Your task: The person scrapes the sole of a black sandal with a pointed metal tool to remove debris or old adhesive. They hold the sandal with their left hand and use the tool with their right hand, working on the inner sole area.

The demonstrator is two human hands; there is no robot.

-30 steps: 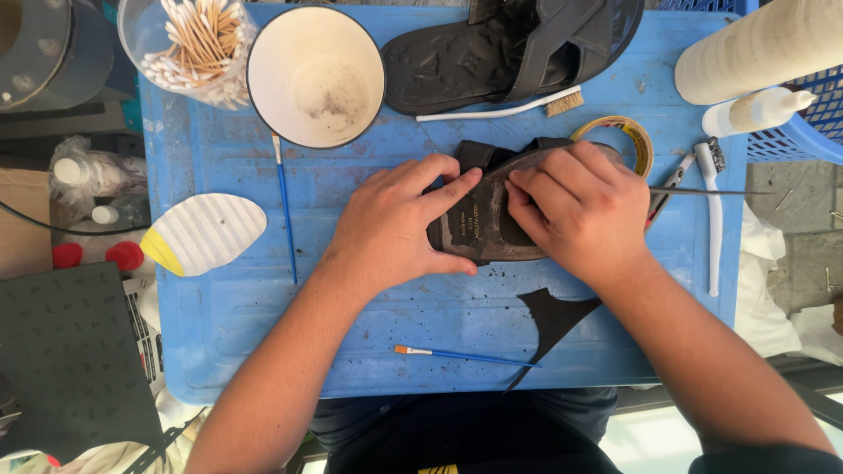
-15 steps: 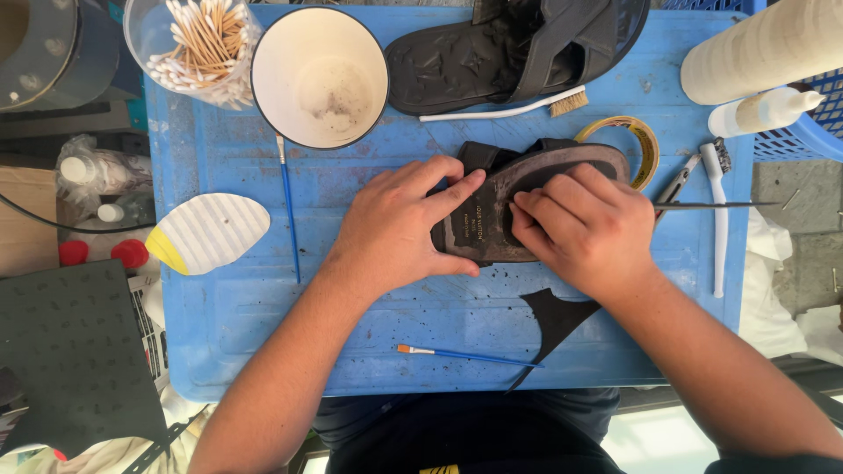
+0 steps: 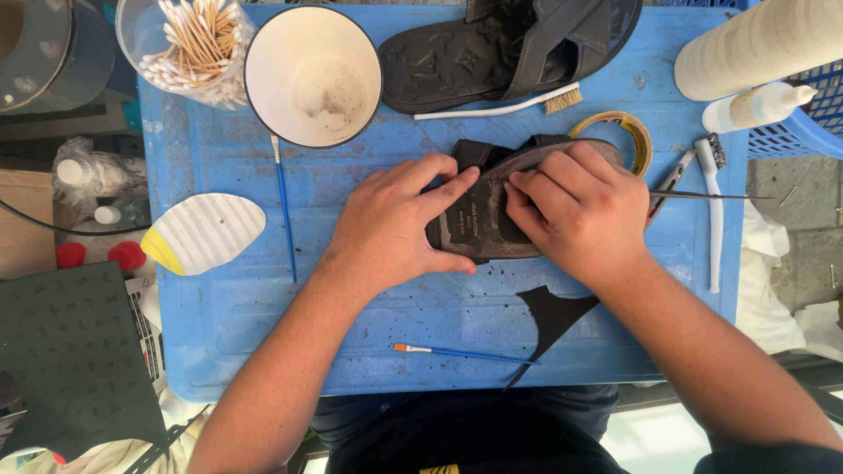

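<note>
1. Pressing down at centre frame, my left hand (image 3: 395, 224) lies flat on the dark slide sandal (image 3: 492, 219), which sits sole-up on the blue plastic table (image 3: 246, 325); the thumb hooks the sandal's near edge and the forefinger stretches across the sole.
2. My right hand (image 3: 580, 211) is curled, its fingertips bunched and pushing on the sole just right of that forefinger. Whether it pinches anything I cannot tell.
3. Just below the right wrist, a black cut-out scrap (image 3: 553, 320) lies on the table, and left of it a thin blue brush (image 3: 461, 354).
4. At the top of the frame sits the second black sandal (image 3: 492, 53), with a white toothbrush (image 3: 500, 107) along its lower edge.
5. Upper left holds a white cup (image 3: 312, 75) and a clear tub of cotton swabs (image 3: 189, 48); another blue brush (image 3: 284, 206) runs down from the cup.
6. A roll of tape (image 3: 628, 132) peeks out right of the sandal I am working on, and pliers (image 3: 672, 180) lie beside it.
7. A white and yellow sole piece (image 3: 202, 233) rests at the left.
</note>
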